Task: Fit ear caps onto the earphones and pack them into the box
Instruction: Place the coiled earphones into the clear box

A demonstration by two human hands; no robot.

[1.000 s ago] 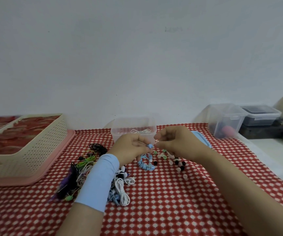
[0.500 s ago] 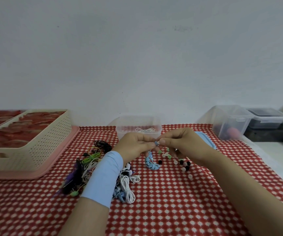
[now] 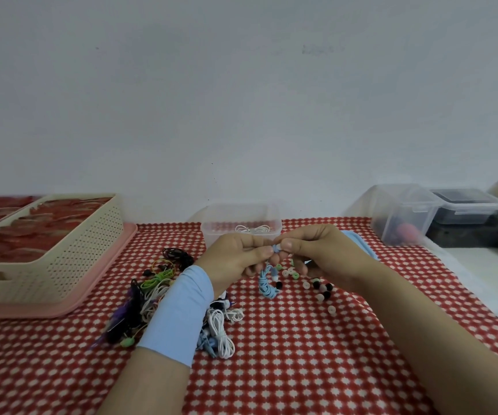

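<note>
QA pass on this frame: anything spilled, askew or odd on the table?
Nothing looks damaged. Ear caps lie loose on the checked tablecloth by the right hand, and unpacked earphones sit in a tangled heap beside the left sleeve.

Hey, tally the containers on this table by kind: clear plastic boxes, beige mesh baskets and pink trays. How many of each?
Clear plastic boxes: 3 (middle box, latched box, dark-filled box)
Beige mesh basket: 1 fully in view
Pink tray under it: 1
Total: 5
</note>
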